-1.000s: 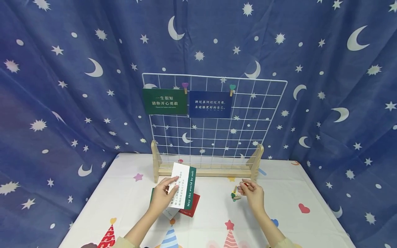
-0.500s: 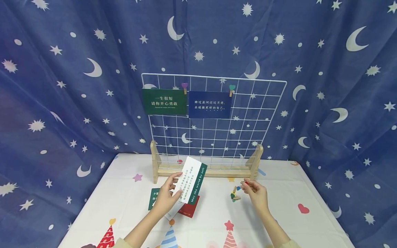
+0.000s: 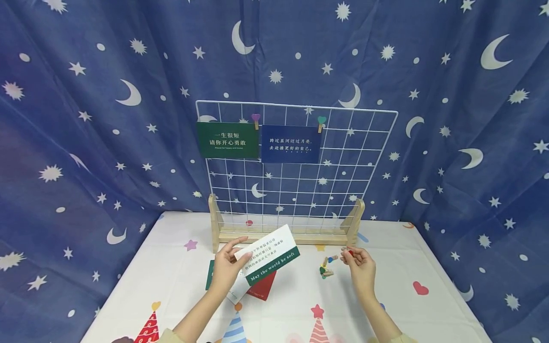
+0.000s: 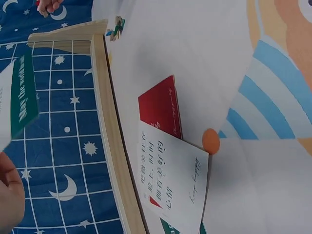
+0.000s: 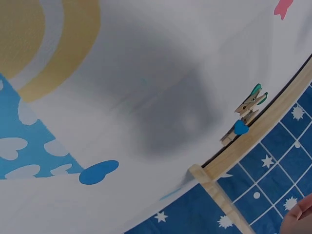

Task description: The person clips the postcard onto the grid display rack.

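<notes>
My left hand (image 3: 226, 269) pinches one end of a white card with a green band (image 3: 270, 253), tilted above the table in the head view. That card also shows at the left edge of the left wrist view. Below it lie a red card (image 4: 163, 107), a white card (image 4: 175, 170) and a green card (image 3: 209, 275), overlapping. My right hand (image 3: 362, 271) pinches a small wooden clothespin with a red heart (image 3: 350, 252); the fingers hide much of it. Left of that hand several clothespins (image 3: 325, 269) lie together on the table, one with a blue heart (image 5: 241, 127).
A white wire grid (image 3: 296, 190) stands upright on a wooden base (image 3: 283, 238) at the table's back. Clothespins hold a green card (image 3: 228, 140) and a blue card (image 3: 290, 144) on it. A star-patterned curtain (image 3: 450, 119) hangs behind. The tablecloth (image 3: 171, 267) is white and printed.
My left hand has turned the white and green card clockwise, from near upright to slanting sideways with its green band lowermost. My right hand has shifted slightly right with the red-heart clothespin.
</notes>
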### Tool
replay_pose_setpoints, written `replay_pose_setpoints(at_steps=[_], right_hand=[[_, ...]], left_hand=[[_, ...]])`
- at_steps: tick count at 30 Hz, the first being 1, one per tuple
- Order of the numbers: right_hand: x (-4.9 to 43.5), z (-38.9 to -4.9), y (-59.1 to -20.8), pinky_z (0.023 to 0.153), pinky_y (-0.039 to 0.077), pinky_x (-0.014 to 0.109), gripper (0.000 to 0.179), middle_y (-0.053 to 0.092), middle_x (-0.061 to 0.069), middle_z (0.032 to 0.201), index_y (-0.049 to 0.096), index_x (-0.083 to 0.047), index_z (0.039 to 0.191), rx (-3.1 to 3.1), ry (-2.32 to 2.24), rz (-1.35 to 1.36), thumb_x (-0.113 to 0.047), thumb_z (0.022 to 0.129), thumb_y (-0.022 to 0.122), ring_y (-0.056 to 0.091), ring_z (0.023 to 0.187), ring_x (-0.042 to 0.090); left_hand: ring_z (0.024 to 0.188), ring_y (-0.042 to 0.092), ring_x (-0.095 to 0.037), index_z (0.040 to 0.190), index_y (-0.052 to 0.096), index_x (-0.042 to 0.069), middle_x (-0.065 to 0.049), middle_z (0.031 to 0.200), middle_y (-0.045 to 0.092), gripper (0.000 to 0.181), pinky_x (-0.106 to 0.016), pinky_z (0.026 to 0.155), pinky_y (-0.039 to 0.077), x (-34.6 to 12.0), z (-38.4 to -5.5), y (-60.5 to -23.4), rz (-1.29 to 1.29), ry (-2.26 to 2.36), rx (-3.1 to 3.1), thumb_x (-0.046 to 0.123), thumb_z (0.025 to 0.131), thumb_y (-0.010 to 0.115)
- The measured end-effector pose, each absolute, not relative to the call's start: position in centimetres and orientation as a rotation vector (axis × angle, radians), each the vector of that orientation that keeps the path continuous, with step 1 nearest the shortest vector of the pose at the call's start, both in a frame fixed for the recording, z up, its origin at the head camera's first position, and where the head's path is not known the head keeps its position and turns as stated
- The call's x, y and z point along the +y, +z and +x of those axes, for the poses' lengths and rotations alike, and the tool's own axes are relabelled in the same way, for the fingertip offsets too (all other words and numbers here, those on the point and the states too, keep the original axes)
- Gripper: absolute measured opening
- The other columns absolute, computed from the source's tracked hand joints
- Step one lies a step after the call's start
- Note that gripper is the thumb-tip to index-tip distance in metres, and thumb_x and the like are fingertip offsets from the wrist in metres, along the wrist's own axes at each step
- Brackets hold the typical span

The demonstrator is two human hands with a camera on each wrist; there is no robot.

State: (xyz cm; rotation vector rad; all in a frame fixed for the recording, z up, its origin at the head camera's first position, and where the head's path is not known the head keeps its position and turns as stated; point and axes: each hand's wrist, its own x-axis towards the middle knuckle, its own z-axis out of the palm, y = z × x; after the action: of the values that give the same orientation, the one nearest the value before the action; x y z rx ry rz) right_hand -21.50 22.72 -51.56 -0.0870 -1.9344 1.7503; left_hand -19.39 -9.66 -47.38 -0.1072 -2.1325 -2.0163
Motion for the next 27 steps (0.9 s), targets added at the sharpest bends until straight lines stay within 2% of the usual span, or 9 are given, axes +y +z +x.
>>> replay_pose_setpoints(at_steps=[3, 8, 12, 15, 18, 22, 24, 27], right_hand=[[22.8, -21.4, -51.4, 0.06, 0.054, 0.011, 0.018, 0.068, -0.007, 0.075, 0.057, 0.019, 0.102, -1.943, 1.748, -0.071, 0.008, 0.087, 0.058, 0.063, 0.061, -0.004], [22.9, -21.2, -51.3, 0.064, 0.055, 0.013, 0.024, 0.071, 0.004, 0.082, 0.054, 0.02, 0.109, -1.938, 1.795, -0.097, 0.009, 0.088, 0.056, 0.066, 0.067, -0.002], [22.9, -21.3, -51.5, 0.065, 0.055, 0.013, 0.025, 0.071, -0.002, 0.08, 0.049, 0.021, 0.109, -1.891, 1.843, -0.104, 0.01, 0.088, 0.056, 0.067, 0.068, -0.001], [22.9, -21.2, -51.6, 0.066, 0.055, 0.014, 0.022, 0.069, -0.01, 0.076, 0.043, 0.018, 0.107, -1.871, 1.865, -0.094, 0.012, 0.088, 0.053, 0.068, 0.068, 0.0], [23.0, -21.2, -51.6, 0.065, 0.056, 0.014, 0.022, 0.068, -0.012, 0.073, 0.039, 0.016, 0.105, -1.875, 1.884, -0.105, 0.013, 0.088, 0.053, 0.068, 0.066, 0.0], [23.0, -21.2, -51.5, 0.063, 0.056, 0.014, 0.02, 0.068, -0.013, 0.072, 0.043, 0.018, 0.101, -1.895, 1.896, -0.119, 0.014, 0.086, 0.056, 0.067, 0.064, 0.0], [23.0, -21.2, -51.5, 0.062, 0.056, 0.014, 0.018, 0.068, -0.014, 0.072, 0.048, 0.018, 0.099, -1.903, 1.891, -0.121, 0.015, 0.084, 0.057, 0.067, 0.064, -0.001], [23.1, -21.1, -51.5, 0.062, 0.055, 0.014, 0.016, 0.068, -0.014, 0.073, 0.054, 0.017, 0.097, -1.912, 1.874, -0.109, 0.016, 0.082, 0.059, 0.066, 0.064, -0.001]], left_hand=[[0.074, 0.07, -0.005, 0.112, 0.061, -0.005, -0.024, 0.096, 0.07, 0.03, -0.019, 0.064, 0.057, -9.5, -19.4, -47.3, -0.042, -2.047, -2.137, 0.012, 0.087, 0.066], [0.087, 0.07, -0.009, 0.121, 0.05, -0.004, -0.022, 0.108, 0.067, 0.035, -0.018, 0.074, 0.057, -9.4, -19.3, -47.4, -0.037, -2.036, -2.203, 0.022, 0.098, 0.049], [0.076, 0.068, -0.005, 0.121, 0.044, 0.0, -0.023, 0.103, 0.065, 0.024, -0.016, 0.069, 0.056, -9.2, -19.2, -47.3, 0.002, -2.088, -2.194, 0.01, 0.099, 0.042], [0.068, 0.063, -0.002, 0.12, 0.043, 0.0, -0.019, 0.099, 0.061, 0.029, -0.016, 0.062, 0.054, -9.0, -19.2, -47.2, 0.039, -2.14, -2.173, -0.002, 0.092, 0.038], [0.072, 0.064, -0.002, 0.124, 0.04, 0.0, -0.02, 0.103, 0.06, 0.039, -0.017, 0.063, 0.055, -8.8, -19.0, -47.2, 0.0, -2.171, -2.17, -0.006, 0.086, 0.039], [0.083, 0.068, -0.009, 0.131, 0.036, 0.001, -0.025, 0.112, 0.061, 0.045, -0.021, 0.071, 0.058, -8.7, -18.8, -47.2, -0.063, -2.181, -2.172, -0.008, 0.088, 0.046], [0.085, 0.07, -0.013, 0.131, 0.039, -0.002, -0.025, 0.112, 0.063, 0.043, -0.022, 0.071, 0.058, -8.7, -18.9, -47.2, -0.051, -2.165, -2.175, -0.003, 0.09, 0.053], [0.08, 0.071, -0.014, 0.121, 0.052, -0.006, -0.023, 0.104, 0.068, 0.035, -0.022, 0.067, 0.058, -8.6, -19.0, -47.2, 0.016, -2.129, -2.187, 0.009, 0.09, 0.061]])
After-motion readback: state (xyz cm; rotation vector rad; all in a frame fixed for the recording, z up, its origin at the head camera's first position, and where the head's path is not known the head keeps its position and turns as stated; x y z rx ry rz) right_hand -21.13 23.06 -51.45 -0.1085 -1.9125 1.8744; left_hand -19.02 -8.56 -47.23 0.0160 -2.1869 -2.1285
